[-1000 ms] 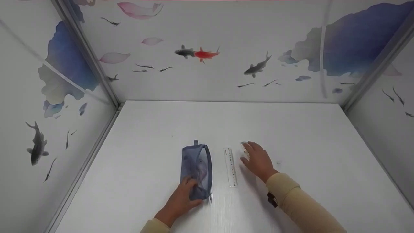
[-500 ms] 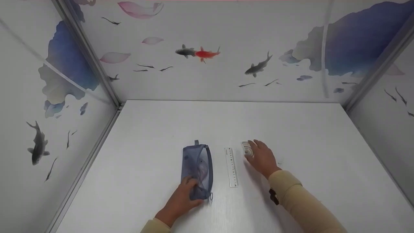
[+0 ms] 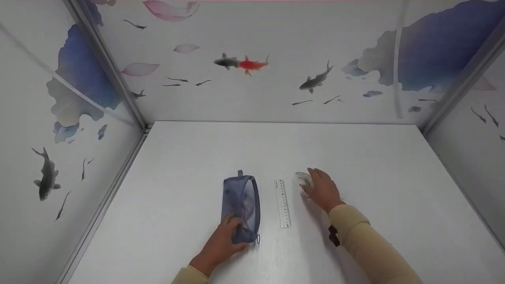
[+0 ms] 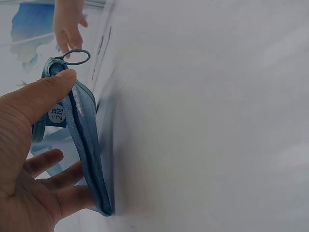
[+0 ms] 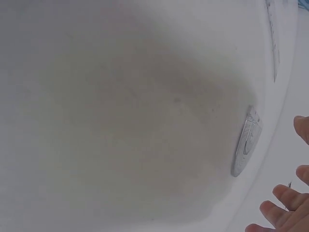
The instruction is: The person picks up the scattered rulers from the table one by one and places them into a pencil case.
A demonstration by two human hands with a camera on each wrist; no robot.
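A blue mesh pencil case [image 3: 232, 197] lies on the white table, its zip side gaping and something pinkish inside. My left hand [image 3: 221, 244] grips its near end; in the left wrist view the thumb presses one edge and the fingers curl at the other, beside the zip-pull ring [image 4: 77, 57]. To the right lies a clear ruler [image 3: 282, 203]. Beyond it, a clear protractor [image 3: 303, 178] rests on the table, partly under my right hand [image 3: 323, 191]. The right wrist view shows the right fingers [image 5: 289, 197] spread, apart from the protractor [image 5: 247, 140].
The white tabletop [image 3: 189, 154] is enclosed by a back wall [image 3: 252, 98] and side walls printed with fish and petals. A faint clear edge [image 3: 342, 198] shows beside the right wrist, too small to identify.
My right hand has drawn back slightly up and right from the protractor, uncovering more of it. The left hand and pencil case have stayed in place.
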